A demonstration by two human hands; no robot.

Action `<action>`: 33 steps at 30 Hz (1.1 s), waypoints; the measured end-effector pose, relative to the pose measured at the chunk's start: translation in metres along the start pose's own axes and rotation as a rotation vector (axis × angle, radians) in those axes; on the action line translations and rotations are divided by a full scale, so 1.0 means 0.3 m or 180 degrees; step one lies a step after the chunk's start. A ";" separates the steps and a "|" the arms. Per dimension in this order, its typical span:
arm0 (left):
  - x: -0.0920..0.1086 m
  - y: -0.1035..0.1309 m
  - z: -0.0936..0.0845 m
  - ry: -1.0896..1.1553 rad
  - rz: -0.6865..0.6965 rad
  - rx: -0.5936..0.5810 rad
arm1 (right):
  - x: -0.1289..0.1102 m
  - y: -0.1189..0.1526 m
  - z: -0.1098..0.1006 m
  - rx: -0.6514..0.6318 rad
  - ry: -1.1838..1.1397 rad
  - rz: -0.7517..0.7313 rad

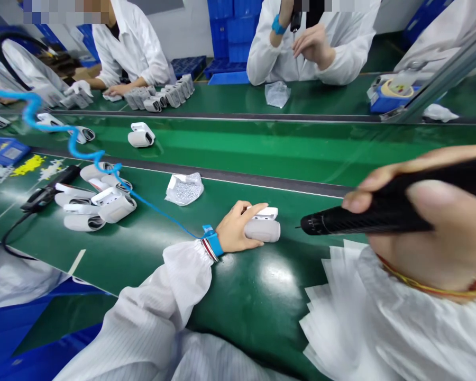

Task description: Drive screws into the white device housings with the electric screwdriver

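Note:
My left hand (236, 228) is closed around a white device with a rolled grey cuff (263, 231), which looks like a wrist blood pressure monitor and rests on the green bench. A blue strap (212, 241) with a coiled cord circles my left wrist. Raised at the right, my right hand (424, 222) grips a black electric screwdriver (365, 214). Its thin bit points left toward the monitor, with a gap between them. Behind my left hand lies a clear bag of small screws (184, 189).
More cuffed monitors (99, 203) are piled at the left beside another black screwdriver (49, 188). Thin white sheets (329, 307) lie under my right arm. One monitor (141, 135) sits on the green conveyor (241, 148). The blue coiled cord (79, 151) crosses the left side. Co-workers sit opposite.

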State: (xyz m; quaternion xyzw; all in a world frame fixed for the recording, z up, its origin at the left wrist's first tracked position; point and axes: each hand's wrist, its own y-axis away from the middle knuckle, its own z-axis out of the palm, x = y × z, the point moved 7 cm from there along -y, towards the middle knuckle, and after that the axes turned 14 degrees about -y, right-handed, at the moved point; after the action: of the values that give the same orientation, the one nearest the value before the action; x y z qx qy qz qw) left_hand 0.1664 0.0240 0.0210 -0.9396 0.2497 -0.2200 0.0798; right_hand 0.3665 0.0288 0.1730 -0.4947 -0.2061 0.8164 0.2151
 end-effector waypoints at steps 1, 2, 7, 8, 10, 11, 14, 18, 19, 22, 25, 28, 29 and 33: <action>-0.004 -0.001 -0.001 0.0059 -0.0027 0.0027 | 0.022 -0.003 0.008 -0.0039 -0.0023 -0.0068; -0.007 -0.002 -0.003 0.0144 -0.0067 0.0056 | 0.052 -0.005 0.016 -0.0109 0.0021 -0.0036; -0.072 -0.005 0.016 0.1700 -0.0741 0.0190 | 0.192 -0.004 -0.007 -0.0194 0.0495 0.0461; -0.089 -0.004 0.031 0.2228 -0.0929 0.0179 | 0.205 -0.004 -0.016 -0.0177 0.0538 0.0491; -0.101 -0.003 0.073 0.3304 -0.1242 -0.0047 | 0.217 -0.004 -0.029 -0.0147 0.0534 0.0487; -0.094 -0.001 0.097 0.3792 -0.1359 -0.0284 | 0.219 -0.004 -0.032 -0.0135 0.0514 0.0470; -0.035 0.014 0.153 0.4947 -0.1578 -0.1181 | 0.222 -0.002 -0.036 -0.0105 0.0492 0.0436; 0.019 0.032 0.185 0.5551 -0.1708 -0.1816 | 0.224 0.003 -0.033 -0.0081 0.0492 0.0411; 0.023 0.034 0.191 0.5593 -0.1730 -0.1872 | 0.224 0.003 -0.031 -0.0075 0.0480 0.0424; 0.021 0.036 0.202 0.5605 -0.1757 -0.1868 | 0.222 0.003 -0.025 -0.0054 0.0470 0.0445; 0.009 0.033 0.202 0.5496 -0.1820 -0.1618 | 0.218 0.001 -0.023 -0.0019 0.0464 0.0430; 0.003 0.033 0.201 0.5239 -0.1881 -0.1423 | 0.220 -0.002 -0.027 0.0006 0.0381 0.0403; 0.004 0.033 0.200 0.5140 -0.1857 -0.1415 | 0.220 -0.003 -0.029 0.0010 0.0362 0.0384; 0.029 0.030 0.184 0.4603 -0.1396 -0.1699 | 0.221 -0.007 -0.038 0.0072 0.0365 0.0365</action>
State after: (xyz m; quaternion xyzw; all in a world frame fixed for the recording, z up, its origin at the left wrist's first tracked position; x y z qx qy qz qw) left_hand 0.1943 0.0141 -0.0272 -0.5793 0.0934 -0.7180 -0.3743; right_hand 0.3492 0.0688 0.1215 -0.5492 -0.1556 0.7999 0.1851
